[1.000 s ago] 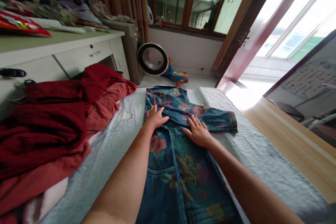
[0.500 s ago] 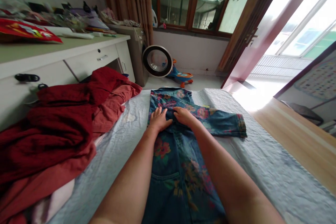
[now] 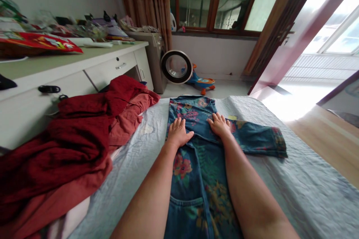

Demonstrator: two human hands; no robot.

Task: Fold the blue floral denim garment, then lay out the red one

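Note:
A blue denim jacket [image 3: 209,168] with a red and yellow flower print lies spread on the pale quilted bed cover [image 3: 269,179]. One sleeve stretches out to the right, with a checked cuff at its end. My left hand [image 3: 178,132] rests flat on the upper part of the jacket, fingers spread and thumb pointing right. My right hand [image 3: 220,125] lies on the cloth near the base of the outstretched sleeve, its fingers apart. Neither hand grips the fabric. My forearms hide part of the jacket's lower sides.
Dark red cloth [image 3: 84,130] is heaped along the bed's left side, by a white cabinet [image 3: 117,63] with a cluttered top. Beyond the bed stand a washing machine with its round door [image 3: 176,66] open and a blue and orange toy [image 3: 202,81]. An open door [image 3: 283,41] is at right.
My right hand has moved right across the jacket, away from my left hand, and its fingers have spread. The left hand stays flat on the cloth. The view has shifted a little left.

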